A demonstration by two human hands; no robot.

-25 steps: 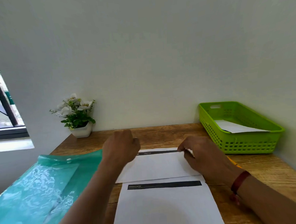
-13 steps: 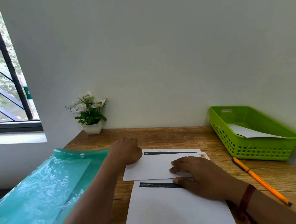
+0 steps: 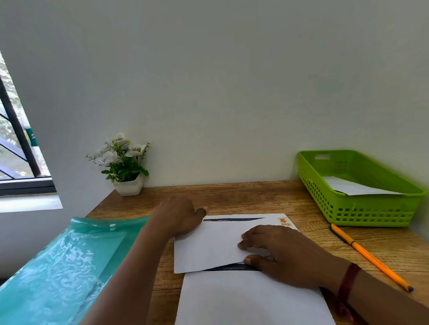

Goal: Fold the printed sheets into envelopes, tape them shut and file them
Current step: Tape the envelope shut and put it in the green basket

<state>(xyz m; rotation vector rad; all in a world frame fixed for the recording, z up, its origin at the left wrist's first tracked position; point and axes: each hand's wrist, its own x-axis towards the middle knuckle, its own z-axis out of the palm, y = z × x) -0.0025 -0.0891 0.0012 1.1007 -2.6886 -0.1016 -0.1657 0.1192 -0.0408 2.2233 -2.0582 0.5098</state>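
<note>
Sheet (image 3: 213, 247), folded, lies mid tabletop (image 3: 247, 198), near edge overlapping a flat sheet (image 3: 240, 305) at the front edge. Right hand (image 3: 288, 255) presses it, fingers (image 3: 254, 234) straight. Left hand (image 3: 176, 219) rests on its far-left corner, finger state not discernible. Green basket (image 3: 360, 212) at back-right corner.

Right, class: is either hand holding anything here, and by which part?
Nothing is lifted or gripped. The left hand presses the folded sheet at its far left corner; the right hand presses its near right part.
</note>
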